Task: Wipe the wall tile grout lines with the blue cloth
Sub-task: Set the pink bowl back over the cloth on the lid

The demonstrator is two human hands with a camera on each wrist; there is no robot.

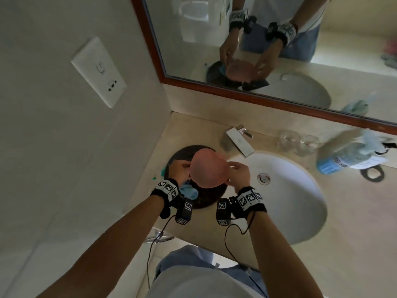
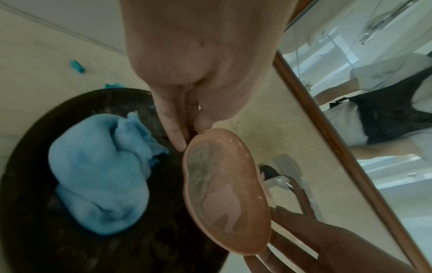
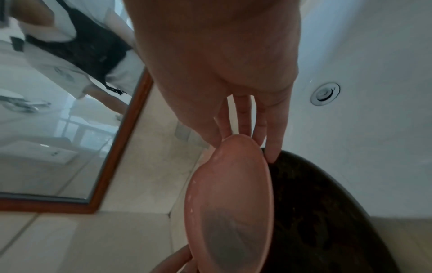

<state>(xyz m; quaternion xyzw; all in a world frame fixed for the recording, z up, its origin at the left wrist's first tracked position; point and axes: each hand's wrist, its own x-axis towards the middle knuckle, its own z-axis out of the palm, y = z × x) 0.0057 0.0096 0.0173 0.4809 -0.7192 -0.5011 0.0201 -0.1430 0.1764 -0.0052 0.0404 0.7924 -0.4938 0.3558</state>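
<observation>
Cloth just sits bunched up in the dark bowl, below and left of both hands, nobody touching it. Left hand and right hand pinch opposite edges of a pink dish held above the bowl, sink beyond.

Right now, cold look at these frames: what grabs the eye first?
The pink heart-shaped dish, held on edge between the left hand and right hand above the dark round tray on the counter left of the sink. Next, the blue cloth, bunched and untouched in that tray. Then the wood-framed mirror behind, reflecting both hands and the dish.
</observation>
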